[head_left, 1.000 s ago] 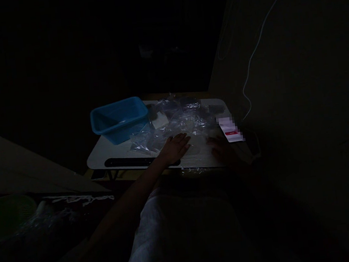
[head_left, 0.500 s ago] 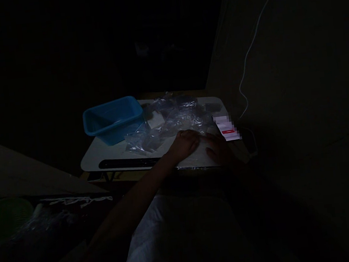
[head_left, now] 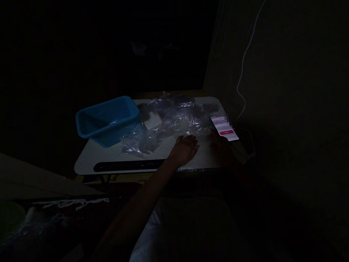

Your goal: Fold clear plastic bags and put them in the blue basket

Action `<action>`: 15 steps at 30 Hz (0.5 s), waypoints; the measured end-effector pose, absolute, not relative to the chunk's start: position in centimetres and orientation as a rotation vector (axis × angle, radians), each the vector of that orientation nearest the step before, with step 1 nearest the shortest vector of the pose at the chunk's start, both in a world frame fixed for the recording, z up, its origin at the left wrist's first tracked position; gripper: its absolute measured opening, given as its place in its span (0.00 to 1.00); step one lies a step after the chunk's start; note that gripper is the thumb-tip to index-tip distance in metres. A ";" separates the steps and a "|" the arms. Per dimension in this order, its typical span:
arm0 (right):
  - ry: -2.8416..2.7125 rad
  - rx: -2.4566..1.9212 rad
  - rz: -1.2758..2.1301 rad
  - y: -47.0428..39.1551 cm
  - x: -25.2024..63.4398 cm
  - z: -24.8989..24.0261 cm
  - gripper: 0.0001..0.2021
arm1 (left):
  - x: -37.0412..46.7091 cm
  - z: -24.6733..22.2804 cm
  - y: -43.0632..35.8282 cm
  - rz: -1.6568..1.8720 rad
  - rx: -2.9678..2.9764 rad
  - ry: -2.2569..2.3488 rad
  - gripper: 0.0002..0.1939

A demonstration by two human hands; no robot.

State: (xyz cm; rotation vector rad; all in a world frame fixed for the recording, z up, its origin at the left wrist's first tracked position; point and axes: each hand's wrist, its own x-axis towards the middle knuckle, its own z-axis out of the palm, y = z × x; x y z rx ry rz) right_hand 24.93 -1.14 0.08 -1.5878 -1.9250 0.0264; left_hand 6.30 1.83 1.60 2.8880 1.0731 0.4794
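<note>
Hands at the near edge of the table (head_left: 86,161), beside clear plastic bags (head_left: 188,114).
The left hand (head_left: 183,150) is palm down, fingers extended and slightly spread; the right hand (head_left: 219,146) lies in shadow near the phone (head_left: 224,127), and its grip cannot be determined. The plastic bags lie in a crumpled pile beyond both hands, between the blue basin (head_left: 111,132) and the phone; a white item (head_left: 153,120) is located beside the basin.
</note>
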 end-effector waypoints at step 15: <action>-2.105 -1.590 -0.230 -1.2 25.1 -0.3 0.22 | 6.4 1.2 1.8 0.608 2.952 1.149 0.18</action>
